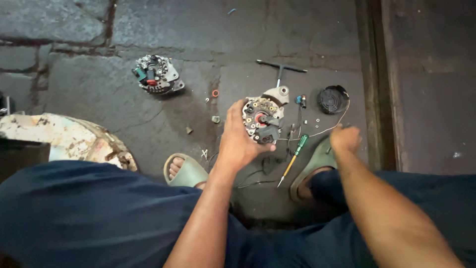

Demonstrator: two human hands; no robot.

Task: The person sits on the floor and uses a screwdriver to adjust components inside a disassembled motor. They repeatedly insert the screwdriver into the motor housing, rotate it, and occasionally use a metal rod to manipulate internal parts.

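Note:
My left hand (pixel 237 141) grips a round metal alternator (pixel 264 117) standing on the dark stone floor, its open end with copper windings and a black and red part facing up. Fingers closed, my right hand (pixel 345 138) rests low near a thin wire (pixel 331 127); whether it holds anything I cannot tell. A green-handled screwdriver (pixel 295 154) lies between the two hands. A black T-handle wrench (pixel 280 69) lies just beyond the alternator.
A second alternator (pixel 157 74) sits at the far left. A black round cover (pixel 332 99) lies right, with small nuts and washers around. My sandalled feet (pixel 184 169) flank the work. A rusty white object (pixel 64 136) stands at left, a wooden beam (pixel 378 84) at right.

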